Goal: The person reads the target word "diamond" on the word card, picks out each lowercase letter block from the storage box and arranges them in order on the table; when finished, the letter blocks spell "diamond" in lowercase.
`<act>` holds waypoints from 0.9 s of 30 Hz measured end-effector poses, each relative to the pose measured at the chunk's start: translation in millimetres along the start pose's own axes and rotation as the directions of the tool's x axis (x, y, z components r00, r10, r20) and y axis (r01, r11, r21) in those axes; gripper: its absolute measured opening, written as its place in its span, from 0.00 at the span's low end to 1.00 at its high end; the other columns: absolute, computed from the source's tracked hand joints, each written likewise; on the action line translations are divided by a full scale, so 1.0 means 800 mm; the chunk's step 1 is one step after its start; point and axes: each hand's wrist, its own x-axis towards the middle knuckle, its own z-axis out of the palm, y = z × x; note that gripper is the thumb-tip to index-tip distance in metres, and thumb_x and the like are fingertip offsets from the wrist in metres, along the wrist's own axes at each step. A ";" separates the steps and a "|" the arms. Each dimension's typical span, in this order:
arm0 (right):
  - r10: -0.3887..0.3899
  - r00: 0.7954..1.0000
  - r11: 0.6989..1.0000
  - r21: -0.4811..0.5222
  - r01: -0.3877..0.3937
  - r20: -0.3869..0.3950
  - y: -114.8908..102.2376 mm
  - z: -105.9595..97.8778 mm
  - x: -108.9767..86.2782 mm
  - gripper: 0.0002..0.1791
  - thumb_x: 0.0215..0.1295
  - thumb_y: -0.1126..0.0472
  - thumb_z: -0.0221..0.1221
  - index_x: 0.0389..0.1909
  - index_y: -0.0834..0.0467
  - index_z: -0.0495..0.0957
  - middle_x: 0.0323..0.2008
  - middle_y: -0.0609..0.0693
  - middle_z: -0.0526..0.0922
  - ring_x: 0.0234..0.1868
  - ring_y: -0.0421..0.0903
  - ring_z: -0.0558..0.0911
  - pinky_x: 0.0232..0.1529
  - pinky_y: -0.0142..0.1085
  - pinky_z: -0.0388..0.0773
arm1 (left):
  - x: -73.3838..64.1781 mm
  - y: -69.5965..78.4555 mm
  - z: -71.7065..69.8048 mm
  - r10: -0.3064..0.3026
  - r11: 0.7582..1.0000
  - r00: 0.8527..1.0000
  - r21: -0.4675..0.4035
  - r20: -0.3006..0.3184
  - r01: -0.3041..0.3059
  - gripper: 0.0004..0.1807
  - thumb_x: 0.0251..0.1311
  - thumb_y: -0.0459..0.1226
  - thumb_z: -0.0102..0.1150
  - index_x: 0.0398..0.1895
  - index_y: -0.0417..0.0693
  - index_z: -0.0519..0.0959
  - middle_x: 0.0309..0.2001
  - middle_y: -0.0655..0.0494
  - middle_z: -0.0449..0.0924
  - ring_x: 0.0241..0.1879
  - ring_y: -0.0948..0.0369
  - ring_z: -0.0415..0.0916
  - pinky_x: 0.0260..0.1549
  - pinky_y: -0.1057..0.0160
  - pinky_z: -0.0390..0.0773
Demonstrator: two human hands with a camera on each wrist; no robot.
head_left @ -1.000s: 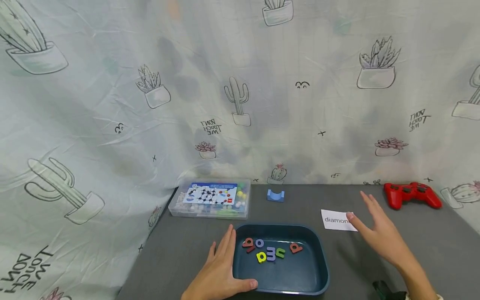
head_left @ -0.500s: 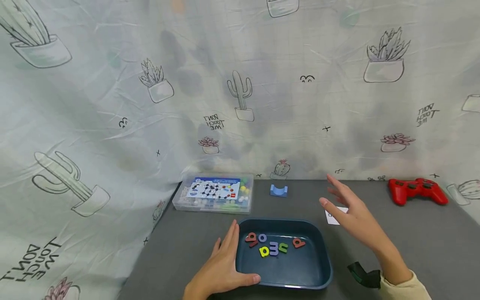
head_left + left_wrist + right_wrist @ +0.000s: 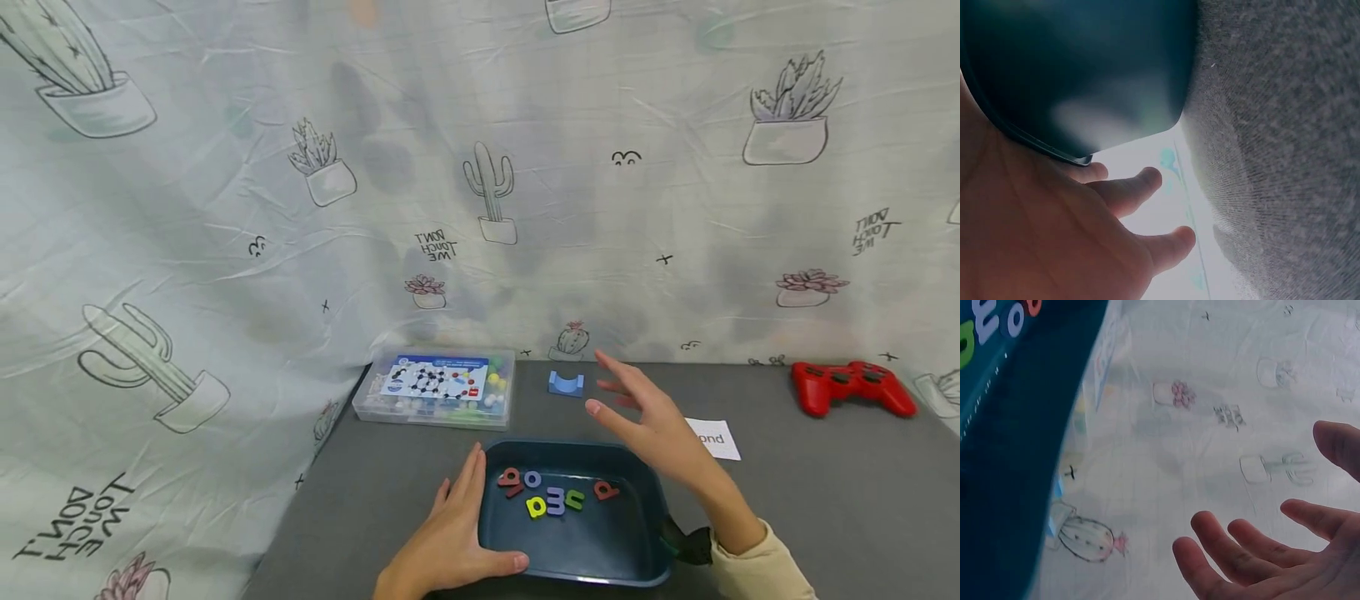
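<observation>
A dark blue-green tray (image 3: 600,554) rests on the grey table, several small coloured letters inside. Among them are a yellow letter (image 3: 536,507), a purple m (image 3: 555,501), a purple o (image 3: 532,479), a green n-shaped letter (image 3: 573,499) and a red letter (image 3: 606,490) set apart at the right. My left hand (image 3: 446,546) rests against the tray's left side, fingers straight along it and thumb at the near rim. In the left wrist view, the tray rim (image 3: 1029,145) meets the palm. My right hand (image 3: 656,429), fingers spread and holding nothing, is above the tray's far right corner.
A clear plastic case (image 3: 435,408) of coloured pieces stands at the back left. Beside it is a light blue curved block (image 3: 566,383). A printed white card (image 3: 716,439) lies right of the tray, partly hidden by my right hand. A red game controller (image 3: 851,387) is farther right.
My right hand has moved left from over the card to the tray's far right corner. The left hand stays at the tray. The view has shifted slightly.
</observation>
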 end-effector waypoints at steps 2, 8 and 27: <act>-0.016 1.000 1.000 0.005 0.016 0.020 0.000 0.007 0.002 0.39 0.80 0.55 0.63 0.85 0.55 0.58 0.76 0.59 0.69 0.70 0.61 0.76 0.65 0.63 0.74 | -0.001 0.000 0.000 0.003 1.000 1.000 0.007 -0.001 -0.003 0.74 0.55 0.69 0.73 0.88 0.42 0.39 0.88 0.44 0.32 0.83 0.40 0.43 0.74 0.26 0.39; -0.057 0.997 0.998 0.040 0.055 0.052 0.000 0.029 0.008 0.37 0.79 0.58 0.64 0.83 0.58 0.63 0.72 0.59 0.73 0.67 0.61 0.79 0.61 0.60 0.79 | -0.004 0.000 -0.002 0.020 1.000 1.000 0.012 -0.004 -0.020 0.74 0.56 0.70 0.71 0.88 0.42 0.38 0.87 0.44 0.32 0.83 0.40 0.44 0.73 0.25 0.41; -0.052 0.950 0.993 0.118 0.016 0.308 0.007 0.093 0.015 0.31 0.82 0.52 0.60 0.78 0.61 0.69 0.72 0.62 0.74 0.61 0.58 0.83 0.60 0.57 0.80 | -0.003 -0.007 -0.002 0.049 0.998 0.999 -0.027 0.011 -0.049 0.71 0.59 0.68 0.70 0.89 0.43 0.38 0.88 0.45 0.33 0.83 0.41 0.45 0.72 0.24 0.43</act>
